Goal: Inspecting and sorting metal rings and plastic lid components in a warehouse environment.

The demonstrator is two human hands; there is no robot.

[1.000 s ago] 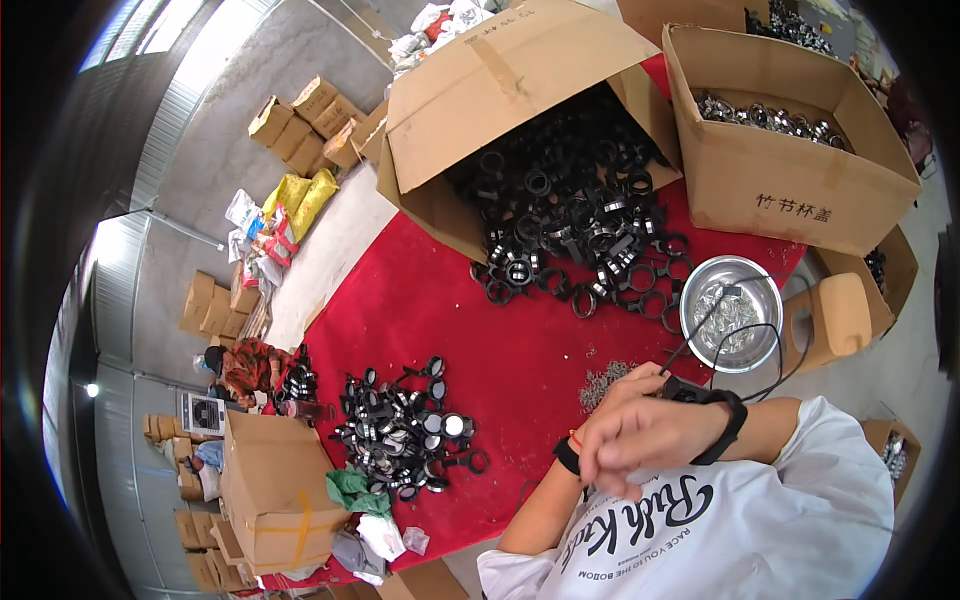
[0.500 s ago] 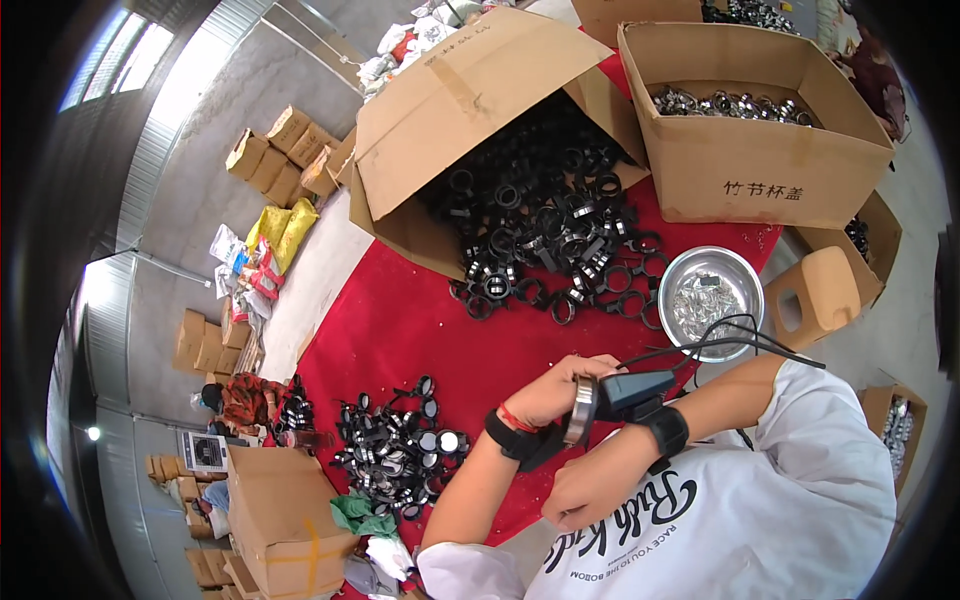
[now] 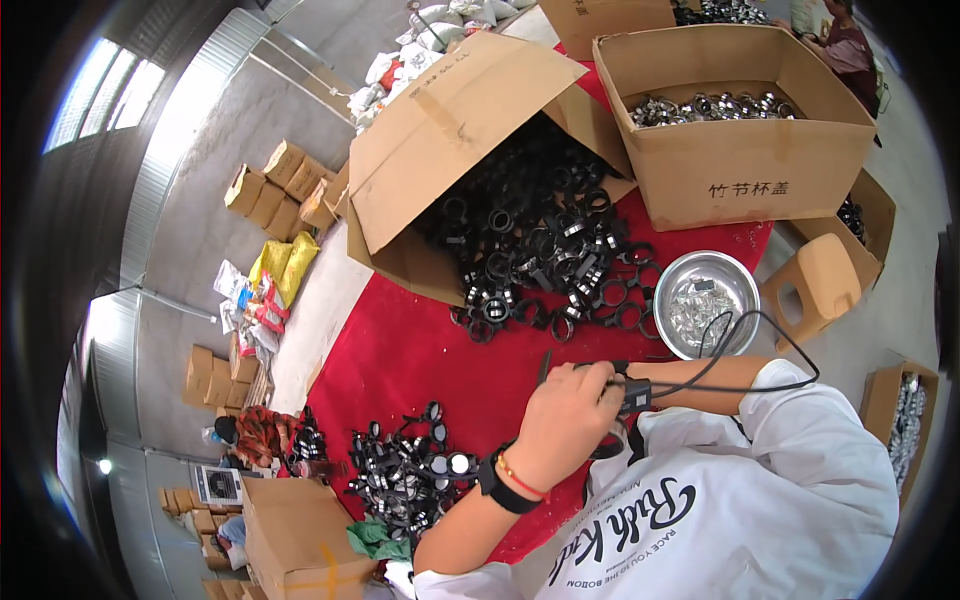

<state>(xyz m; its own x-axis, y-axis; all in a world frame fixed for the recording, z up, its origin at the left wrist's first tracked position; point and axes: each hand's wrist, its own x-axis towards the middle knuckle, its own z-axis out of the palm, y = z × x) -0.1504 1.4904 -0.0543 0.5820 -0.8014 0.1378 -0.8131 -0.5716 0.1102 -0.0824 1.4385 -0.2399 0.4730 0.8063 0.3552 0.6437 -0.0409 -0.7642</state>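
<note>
My left hand (image 3: 560,425), wearing a black wrist band and a red bracelet, is closed above the red cloth (image 3: 450,350). Its curled fingers are around a black ring-shaped part (image 3: 609,443), which shows below them; a thin dark piece sticks out past the knuckles. My right forearm (image 3: 705,374) comes in from the right and meets the left hand. The right hand itself is hidden behind it. A small black box (image 3: 635,396) with a cable sits at the right wrist. Beyond my hands, black ring-shaped parts (image 3: 545,265) spill from a tipped cardboard box (image 3: 450,130).
A steel bowl (image 3: 660,300) of small shiny pieces stands by an orange-tan plastic jug (image 3: 815,285). Another cardboard box (image 3: 750,170) holds metallic rings. Black, silver-topped parts (image 3: 405,480) are piled at left, near a closed carton (image 3: 300,530). Other people sit farther off.
My left hand has moved up and right, turning over the right hand, which was visible below and is now hidden. The right forearm has risen. The ring-shaped part has shifted below the left fingers.
</note>
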